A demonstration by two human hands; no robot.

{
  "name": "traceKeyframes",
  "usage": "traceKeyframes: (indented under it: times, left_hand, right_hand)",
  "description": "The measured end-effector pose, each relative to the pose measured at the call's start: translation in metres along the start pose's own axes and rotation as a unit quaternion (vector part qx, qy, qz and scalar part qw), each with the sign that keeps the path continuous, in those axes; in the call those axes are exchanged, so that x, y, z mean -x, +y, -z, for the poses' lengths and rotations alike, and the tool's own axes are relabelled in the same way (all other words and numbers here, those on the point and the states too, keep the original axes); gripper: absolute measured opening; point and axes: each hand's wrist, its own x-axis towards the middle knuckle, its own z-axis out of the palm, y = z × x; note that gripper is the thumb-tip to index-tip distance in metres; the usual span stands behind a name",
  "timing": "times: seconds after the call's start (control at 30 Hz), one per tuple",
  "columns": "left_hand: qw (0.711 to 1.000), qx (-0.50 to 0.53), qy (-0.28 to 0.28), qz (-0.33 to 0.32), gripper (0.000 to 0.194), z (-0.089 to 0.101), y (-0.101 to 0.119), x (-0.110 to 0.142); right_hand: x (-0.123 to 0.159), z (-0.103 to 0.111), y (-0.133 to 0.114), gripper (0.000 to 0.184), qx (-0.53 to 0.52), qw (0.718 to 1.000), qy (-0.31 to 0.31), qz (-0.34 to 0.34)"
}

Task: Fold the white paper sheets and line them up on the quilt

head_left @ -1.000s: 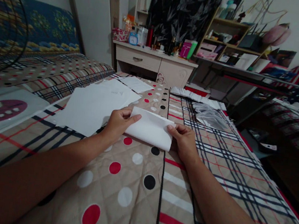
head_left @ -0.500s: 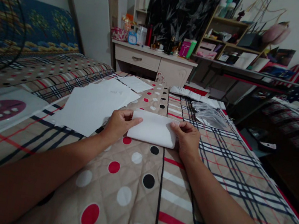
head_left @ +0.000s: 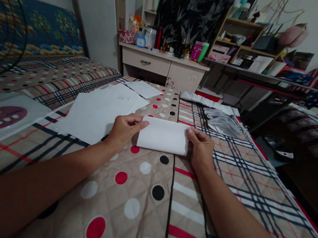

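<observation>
A folded sheet of white paper (head_left: 163, 137) is held just over the patterned bedspread (head_left: 122, 230), its long fold toward me. My left hand (head_left: 125, 129) pinches its far left corner between thumb and fingers. The far right corner is pinched the same way by my right hand (head_left: 202, 147). Left of my left hand lie loose white sheets (head_left: 95, 114), overlapping on the bed, with another white sheet (head_left: 145, 89) beyond them. Beyond my right hand are a spread of clear plastic sleeves (head_left: 222, 122) and a row of white folded pieces (head_left: 209, 103).
At the left edge lie a white plastic bag (head_left: 38, 109) with a purple print and a fan's wire guard (head_left: 24, 31). A white dresser (head_left: 152, 65) with bottles and boxes stands past the bed's far end. A desk with shelves (head_left: 241, 47) is at the back right.
Both hands have moved slightly apart along the paper's far edge. The paper now lies straighter, its near edge level where it was slanted.
</observation>
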Motion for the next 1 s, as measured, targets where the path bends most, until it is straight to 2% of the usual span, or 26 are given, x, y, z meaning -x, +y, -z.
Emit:
traceKeyframes:
  times: [0.23, 0.4, 0.63, 1.0]
  left_hand:
    - [1.000, 0.009, -0.022, -0.003, 0.016, 0.0024, -0.0013, 0.0020]
    - [0.999, -0.023, -0.025, -0.021, 0.019, 0.0034, -0.0043, 0.0011]
    - [0.999, -0.030, -0.009, -0.033, 0.016, 0.0027, -0.0045, 0.0007]
    - [0.997, -0.050, -0.021, -0.056, 0.013, 0.0014, -0.0001, 0.0028]
  right_hand:
    - [-0.0009, 0.0000, -0.0011, 0.025, -0.026, 0.999, 0.032, -0.007]
    - [0.0008, -0.0007, -0.0039, 0.024, -0.012, 0.999, 0.041, 0.019]
    - [0.0028, -0.0023, -0.0063, 0.023, -0.001, 0.999, 0.040, 0.034]
    - [0.0020, -0.0011, -0.0052, 0.022, 0.009, 0.998, 0.040, 0.055]
